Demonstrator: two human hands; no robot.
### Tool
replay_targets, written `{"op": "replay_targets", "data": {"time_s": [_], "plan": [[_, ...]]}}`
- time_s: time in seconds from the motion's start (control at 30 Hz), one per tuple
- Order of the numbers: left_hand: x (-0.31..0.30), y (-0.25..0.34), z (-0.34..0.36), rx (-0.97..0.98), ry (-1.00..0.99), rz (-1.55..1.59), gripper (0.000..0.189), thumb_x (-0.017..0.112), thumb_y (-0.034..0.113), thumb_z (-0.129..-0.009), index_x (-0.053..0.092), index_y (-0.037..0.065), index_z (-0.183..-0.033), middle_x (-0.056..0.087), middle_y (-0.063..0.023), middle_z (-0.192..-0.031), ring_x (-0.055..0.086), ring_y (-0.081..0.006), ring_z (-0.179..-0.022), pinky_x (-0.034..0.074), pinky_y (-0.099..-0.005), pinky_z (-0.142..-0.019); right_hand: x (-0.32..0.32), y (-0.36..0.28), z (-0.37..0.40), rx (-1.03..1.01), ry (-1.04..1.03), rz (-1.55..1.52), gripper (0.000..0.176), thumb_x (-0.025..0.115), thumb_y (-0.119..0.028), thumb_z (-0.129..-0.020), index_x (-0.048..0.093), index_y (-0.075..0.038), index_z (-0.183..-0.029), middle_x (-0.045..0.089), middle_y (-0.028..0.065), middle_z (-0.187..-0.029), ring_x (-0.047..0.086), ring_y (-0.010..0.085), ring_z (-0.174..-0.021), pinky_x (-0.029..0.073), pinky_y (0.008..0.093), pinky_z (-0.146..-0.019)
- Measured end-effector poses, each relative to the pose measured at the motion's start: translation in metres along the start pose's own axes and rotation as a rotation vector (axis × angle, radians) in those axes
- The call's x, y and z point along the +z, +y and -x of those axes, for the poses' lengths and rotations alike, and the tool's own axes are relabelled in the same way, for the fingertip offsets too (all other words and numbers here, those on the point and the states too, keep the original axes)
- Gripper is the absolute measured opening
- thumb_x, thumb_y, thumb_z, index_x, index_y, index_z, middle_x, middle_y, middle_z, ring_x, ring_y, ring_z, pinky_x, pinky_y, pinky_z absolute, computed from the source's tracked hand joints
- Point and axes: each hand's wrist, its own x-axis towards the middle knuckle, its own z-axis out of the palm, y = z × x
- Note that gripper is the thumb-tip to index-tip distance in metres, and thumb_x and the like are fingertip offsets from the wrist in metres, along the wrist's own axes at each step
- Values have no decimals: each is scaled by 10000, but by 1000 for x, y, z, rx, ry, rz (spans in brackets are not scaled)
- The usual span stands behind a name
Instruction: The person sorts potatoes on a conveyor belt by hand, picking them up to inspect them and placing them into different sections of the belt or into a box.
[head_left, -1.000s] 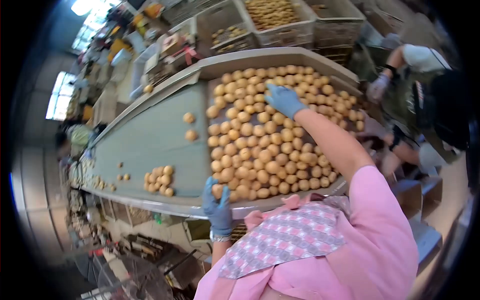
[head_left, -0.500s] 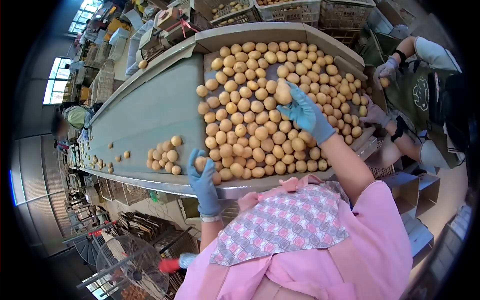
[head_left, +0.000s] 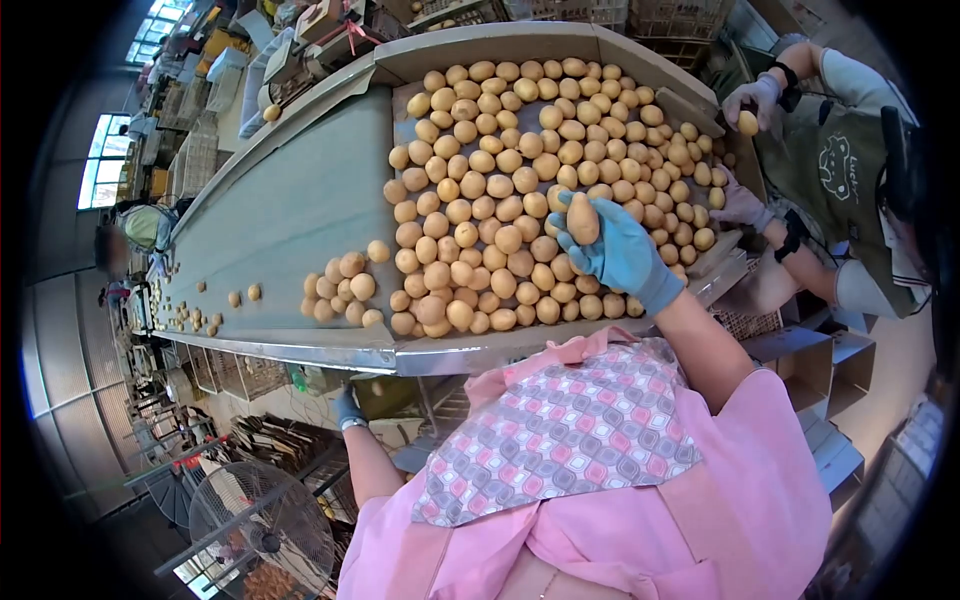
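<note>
My right hand [head_left: 625, 252], in a blue glove, is closed around a potato [head_left: 583, 218] held over the spread of potatoes [head_left: 480, 235]. These round, light brown potatoes cover the sorting surface from its middle to its right side. My left hand [head_left: 348, 410], gloved in blue too, is low beyond the table's metal front edge [head_left: 370, 357], beside a dark green box [head_left: 395, 397]. Its fingers show only small and dark, so I cannot tell what it holds. A smaller group of potatoes [head_left: 342, 290] lies on the green belt [head_left: 290, 210] near the front edge.
At the right a co-worker in a dark green apron [head_left: 840, 180] holds a potato in one gloved hand [head_left: 755, 103]; the other gloved hand [head_left: 740, 203] is at the table's end. A fan [head_left: 262, 530] stands lower left. Crates [head_left: 575, 10] line the back; cardboard boxes [head_left: 800, 370] stand right.
My left hand has moved from the potatoes down past the front edge. My right hand, with its potato, has come slightly nearer and turned. The co-worker's raised hand has moved up and left.
</note>
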Motion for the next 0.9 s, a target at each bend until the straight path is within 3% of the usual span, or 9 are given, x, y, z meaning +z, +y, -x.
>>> {"op": "replay_targets", "data": {"time_s": [0.07, 0.13, 0.23, 0.27, 0.33, 0.47, 0.6, 0.77, 0.9], "plan": [[14, 97, 83, 428, 447, -186, 692, 687, 231, -987, 412, -58, -1553, 525, -221, -1478, 529, -305, -1325, 427, -419, -1145, 14, 1, 6, 88, 19, -67, 482, 449, -320, -1140, 452, -99, -1568, 576, 78, -1463, 632, 242, -1286, 618, 362, -977], [44, 210, 162, 871, 527, -87, 600, 674, 244, -1019, 472, -51, -1500, 603, -189, -1376, 609, -307, -1214, 526, -421, -1019, 3, 9, 1, 68, 156, 135, 494, 524, -321, -1114, 468, -95, -1550, 593, 70, -1429, 656, 209, -1222, 619, 335, -938], [100, 301, 238, 1037, -238, -39, 599, 671, 197, -995, 481, -2, -1526, 530, -200, -1513, 531, -311, -1351, 411, -444, -1160, -25, 16, 7, 91, 281, 236, 536, 643, -358, -1062, 506, -80, -1499, 634, 65, -1308, 663, 156, -1135, 606, 287, -865], [120, 333, 273, 1212, -465, -287, 629, 702, 216, -964, 503, 25, -1528, 506, -197, -1555, 492, -314, -1416, 358, -476, -1218, -22, 15, 11, 100, 256, 344, 539, 642, -371, -1062, 510, -77, -1494, 639, 55, -1275, 659, 143, -1101, 599, 278, -843], [151, 356, 315, 1501, -696, -746, 623, 739, 346, -945, 566, 173, -1518, 444, -143, -1636, 317, -428, -1546, 231, -528, -1271, -13, 17, 21, 103, 211, 541, 546, 639, -398, -1063, 518, -71, -1484, 649, 35, -1210, 650, 116, -1034, 586, 259, -799], [214, 373, 263, 1653, -858, -829, 578, 701, 284, -937, 586, 205, -1497, 461, -140, -1602, 394, -462, -1466, 286, -585, -1221, -7, 26, 34, 219, 145, 544, 522, 581, -435, -1089, 578, -43, -1433, 655, 21, -1159, 615, 92, -932, 550, 237, -701], [244, 434, 182, 1603, -308, -794, 472, 644, 181, -931, 647, 228, -1400, 496, -188, -1542, 485, -439, -1381, 377, -561, -1163, 18, 32, 45, 57, 231, 658, 516, 545, -466, -1098, 603, -59, -1409, 659, 26, -1167, 624, 92, -897, 551, 229, -698], [254, 455, 230, 1215, -642, -253, 526, 611, 226, -1014, 520, 178, -1530, 487, -179, -1561, 489, -368, -1406, 397, -504, -1171, 0, 24, 41, -26, 270, 591, 591, 584, -381, -1091, 430, -61, -1563, 592, 77, -1370, 609, 113, -1138, 550, 291, -974], [256, 409, 379, 268, -1385, 567, 583, 581, 253, -1066, 414, 74, -1595, 478, -142, -1586, 521, -281, -1396, 472, -438, -1133, 33, 16, 17, -162, 143, 993, 674, 613, -340, -1079, 357, -18, -1613, 553, 131, -1487, 551, 208, -1349, 506, 337, -1069]]}}
